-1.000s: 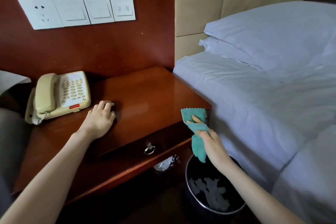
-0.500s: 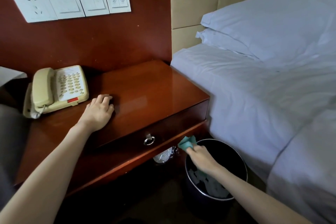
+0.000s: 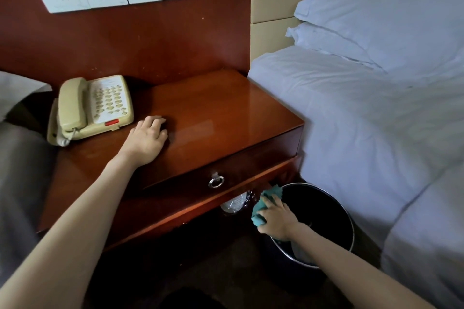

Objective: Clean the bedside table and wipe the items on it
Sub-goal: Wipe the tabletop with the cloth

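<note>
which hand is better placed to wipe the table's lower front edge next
Right. The right hand grips the green cloth beside that lower edge, above the bin; the left hand rests empty on the tabletop by the phone.

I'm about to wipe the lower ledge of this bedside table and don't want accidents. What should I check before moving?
1. Grip: the right hand holds the cloth: ok.
2. Support: the left hand rests on the table top, apart from the phone: ok.
3. The handset sits on the phone: ok.
4. The drawer is shut: ok.
5. The cloth is clear of the bin rim: cannot tell.
6. The table top is dust-free: cannot tell.
</note>
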